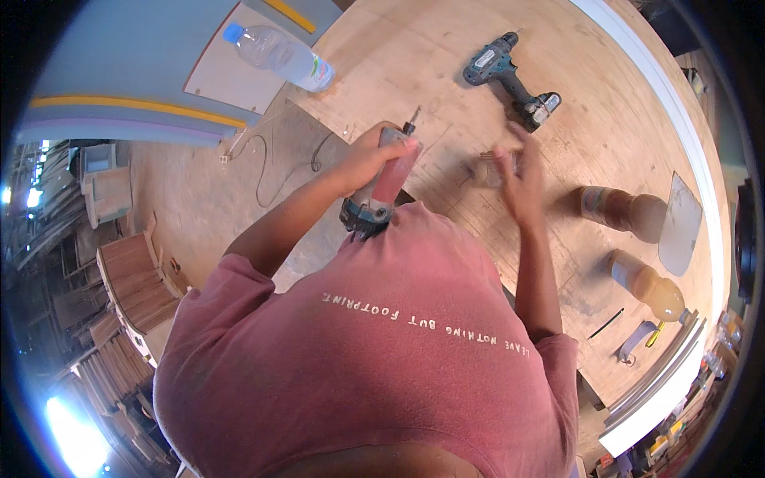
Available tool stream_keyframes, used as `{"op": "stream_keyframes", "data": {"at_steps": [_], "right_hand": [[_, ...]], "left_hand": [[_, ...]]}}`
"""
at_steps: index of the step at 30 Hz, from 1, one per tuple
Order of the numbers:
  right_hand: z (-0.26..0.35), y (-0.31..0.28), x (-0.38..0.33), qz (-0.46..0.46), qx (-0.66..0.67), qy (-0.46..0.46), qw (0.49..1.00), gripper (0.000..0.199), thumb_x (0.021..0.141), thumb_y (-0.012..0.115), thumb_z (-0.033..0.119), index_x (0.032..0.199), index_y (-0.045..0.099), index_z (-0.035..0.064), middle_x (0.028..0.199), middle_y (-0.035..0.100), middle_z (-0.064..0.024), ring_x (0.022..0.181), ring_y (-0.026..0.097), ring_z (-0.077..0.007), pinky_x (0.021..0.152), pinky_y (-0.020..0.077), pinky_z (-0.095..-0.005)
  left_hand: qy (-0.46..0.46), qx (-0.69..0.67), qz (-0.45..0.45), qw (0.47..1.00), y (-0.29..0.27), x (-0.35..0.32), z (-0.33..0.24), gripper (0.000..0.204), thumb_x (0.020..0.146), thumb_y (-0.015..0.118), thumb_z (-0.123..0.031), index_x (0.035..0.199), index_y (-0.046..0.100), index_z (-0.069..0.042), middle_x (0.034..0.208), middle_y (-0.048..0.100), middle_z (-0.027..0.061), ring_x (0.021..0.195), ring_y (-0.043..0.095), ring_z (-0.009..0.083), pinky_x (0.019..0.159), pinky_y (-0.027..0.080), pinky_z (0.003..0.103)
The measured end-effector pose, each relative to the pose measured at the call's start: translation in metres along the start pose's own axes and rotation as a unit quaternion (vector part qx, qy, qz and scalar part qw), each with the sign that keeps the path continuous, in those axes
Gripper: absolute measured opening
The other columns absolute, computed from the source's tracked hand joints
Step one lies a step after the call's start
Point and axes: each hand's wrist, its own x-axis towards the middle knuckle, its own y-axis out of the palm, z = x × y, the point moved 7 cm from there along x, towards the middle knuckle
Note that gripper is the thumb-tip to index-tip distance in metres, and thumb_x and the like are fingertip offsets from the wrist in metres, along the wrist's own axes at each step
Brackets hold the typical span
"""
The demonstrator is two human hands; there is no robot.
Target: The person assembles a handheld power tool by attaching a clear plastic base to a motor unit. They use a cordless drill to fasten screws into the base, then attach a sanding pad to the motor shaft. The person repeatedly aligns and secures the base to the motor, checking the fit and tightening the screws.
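Note:
My left hand point(372, 159) is closed round a handheld power tool point(392, 177) with a reddish and grey cylindrical body and a teal-black end close to my shirt. A thin bit sticks out of its far end, pointing away from me. My right hand point(522, 177), slightly blurred, hovers over the wooden tabletop point(446, 72) with thumb and fingers apart. Beside its thumb is a small, pale, see-through thing point(483, 170) whose kind I cannot make out. Beyond that hand, a teal and black cordless drill point(507, 76) lies on its side.
A clear water bottle point(280, 57) with a blue cap lies at the far left. Two bottles of brownish liquid, one point(621, 211) farther than the other point(647, 283), lie at the right near a pale oval plate point(680, 225). A cable point(263, 171) trails at the left.

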Motion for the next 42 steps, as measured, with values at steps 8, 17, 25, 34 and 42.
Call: {"op": "stream_keyframes", "data": {"at_steps": [8,17,25,34,42], "right_hand": [[0.145,-0.040,0.021,-0.177,0.162,-0.238,0.941,0.090,0.102,0.031,0.065,0.154,0.025,-0.0090,0.159,0.028,-0.0271,0.149,0.030,-0.0360,0.120,0.0243,-0.0449],[0.178,0.066,0.042,-0.057,-0.182,-0.309,0.932,0.071,0.103,0.041,0.037,0.160,0.019,-0.0007,0.168,0.008,-0.0233,0.156,0.007,-0.0372,0.124,0.0088,-0.0544],[0.201,0.037,0.061,-0.130,-0.152,-0.305,0.931,0.078,0.100,0.047,0.044,0.160,0.020,0.0035,0.169,0.007,-0.0213,0.156,0.003,-0.0393,0.123,0.0051,-0.0564],[0.152,0.022,0.086,-0.114,0.050,-0.173,0.977,0.093,0.094,0.064,0.049,0.159,0.018,-0.0001,0.163,0.019,-0.0285,0.153,0.016,-0.0395,0.121,0.0153,-0.0557],[0.112,0.114,0.006,0.184,0.276,0.023,0.943,0.094,0.076,0.087,0.037,0.145,0.038,-0.0049,0.135,0.055,-0.0206,0.124,0.056,-0.0262,0.104,0.0451,-0.0375]], "left_hand": [[0.082,-0.238,-0.036,0.967,-0.025,0.027,-0.049,0.068,0.094,0.053,-0.069,0.118,0.061,-0.006,0.102,0.066,0.0047,0.090,0.066,0.0140,0.076,0.057,0.032],[0.000,-0.383,0.038,0.923,0.022,0.037,-0.072,0.094,0.091,0.024,-0.084,0.135,0.055,-0.007,0.126,0.065,0.0109,0.117,0.063,0.0258,0.099,0.051,0.042],[0.007,-0.346,0.021,0.938,0.017,0.025,-0.064,0.092,0.095,0.024,-0.080,0.145,0.046,-0.007,0.138,0.058,0.0133,0.126,0.058,0.0282,0.101,0.051,0.044],[-0.007,-0.446,-0.002,0.895,-0.009,0.039,-0.021,0.080,0.090,0.054,-0.075,0.128,0.054,-0.004,0.103,0.067,0.0142,0.086,0.069,0.0282,0.075,0.061,0.045],[0.116,-0.301,-0.069,0.944,-0.028,0.024,-0.067,0.053,0.088,0.077,-0.038,0.122,0.059,-0.002,0.100,0.067,0.0120,0.090,0.069,0.0230,0.078,0.060,0.039]]}}
